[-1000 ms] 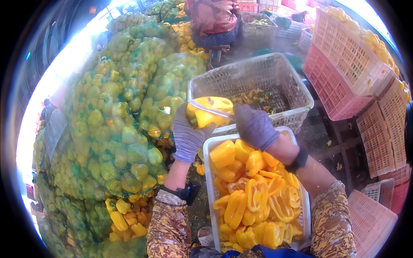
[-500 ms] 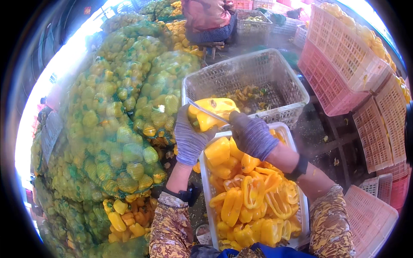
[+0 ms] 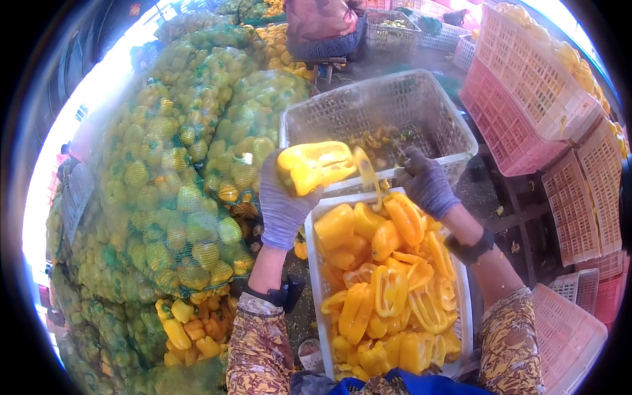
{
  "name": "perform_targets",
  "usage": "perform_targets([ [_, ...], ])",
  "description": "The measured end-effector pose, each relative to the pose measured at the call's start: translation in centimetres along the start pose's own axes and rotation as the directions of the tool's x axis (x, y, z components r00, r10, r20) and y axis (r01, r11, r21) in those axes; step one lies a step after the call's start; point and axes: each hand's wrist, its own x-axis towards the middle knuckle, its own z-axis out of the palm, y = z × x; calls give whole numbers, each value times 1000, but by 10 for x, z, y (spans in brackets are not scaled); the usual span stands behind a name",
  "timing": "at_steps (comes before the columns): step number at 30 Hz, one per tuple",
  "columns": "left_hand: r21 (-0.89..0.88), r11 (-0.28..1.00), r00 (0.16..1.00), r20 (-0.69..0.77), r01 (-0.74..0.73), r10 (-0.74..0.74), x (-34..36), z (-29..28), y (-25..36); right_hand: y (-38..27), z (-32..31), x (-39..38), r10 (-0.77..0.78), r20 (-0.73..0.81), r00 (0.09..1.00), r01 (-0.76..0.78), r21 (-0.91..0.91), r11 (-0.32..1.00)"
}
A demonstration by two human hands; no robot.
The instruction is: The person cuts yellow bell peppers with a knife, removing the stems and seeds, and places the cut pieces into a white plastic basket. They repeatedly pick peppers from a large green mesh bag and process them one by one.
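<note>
My left hand (image 3: 282,205), in a grey-purple knit glove, is closed around a cut yellow bell pepper (image 3: 317,166) and holds it above the far left corner of a white crate (image 3: 316,276). Halved and cut yellow peppers (image 3: 390,293) fill that crate. My right hand (image 3: 428,184), gloved too, is closed near the crate's far right corner, apart from the held pepper. It grips a knife whose handle is hidden and whose blade barely shows. Between the hands, a blurred yellow strip (image 3: 367,174), apparently a pepper piece, hangs in the air.
A dirty grey crate (image 3: 368,99) with pepper scraps stands just beyond. Green net sacks (image 3: 178,171) of peppers pile up at left. Stacked pink crates (image 3: 507,125) stand at right. Loose peppers (image 3: 191,332) lie lower left. A seated person (image 3: 322,26) is at the far side.
My right hand has moved right and drawn the knife away from the pepper. My left hand has tilted the pepper, now showing its cut side. A blurred yellow strip has appeared between the hands.
</note>
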Motion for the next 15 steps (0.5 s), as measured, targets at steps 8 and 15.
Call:
perform_targets([
  [8,375,926,986,167,-52,-12,10,-30,38,-53,-14,-16,-142,19,990,137,163,977],
  [15,-108,993,873,480,-36,84,-33,-37,101,-95,-24,-46,-131,329,935,-55,501,864],
])
